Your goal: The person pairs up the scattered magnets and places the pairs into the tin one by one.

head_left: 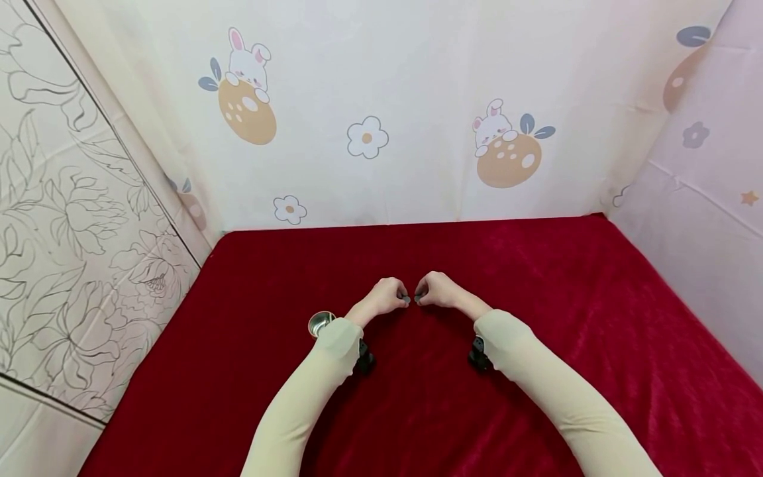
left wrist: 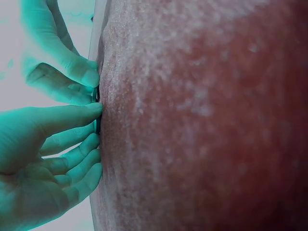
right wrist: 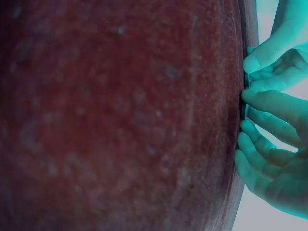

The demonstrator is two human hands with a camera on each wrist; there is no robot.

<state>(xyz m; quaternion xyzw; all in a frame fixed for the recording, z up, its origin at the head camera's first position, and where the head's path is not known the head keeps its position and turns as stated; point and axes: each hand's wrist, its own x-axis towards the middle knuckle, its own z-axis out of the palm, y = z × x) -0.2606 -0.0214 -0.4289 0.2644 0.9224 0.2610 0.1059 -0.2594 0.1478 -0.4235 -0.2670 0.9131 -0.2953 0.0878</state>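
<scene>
Close together over the middle of the red cloth, my two hands face each other. Thumb and fingers of my left hand (head_left: 384, 296) pinch a small flat grey piece (head_left: 406, 299), seen edge-on and dark in the left wrist view (left wrist: 98, 126). My right hand (head_left: 441, 290) pinches a similar small flat grey piece (head_left: 418, 298), a thin dark edge under the thumb in the right wrist view (right wrist: 244, 111). A narrow gap separates the pieces in the head view. Both sets of fingertips are right at the cloth. The fingers hide most of each piece.
A small shiny metal bowl (head_left: 318, 321) stands left of my left wrist, partly covered by the sleeve. Red velvet cloth (head_left: 536, 265) covers the table. Behind it hangs a curtain (head_left: 417, 79) with rabbits and flowers; a floral panel (head_left: 71, 199) borders the left.
</scene>
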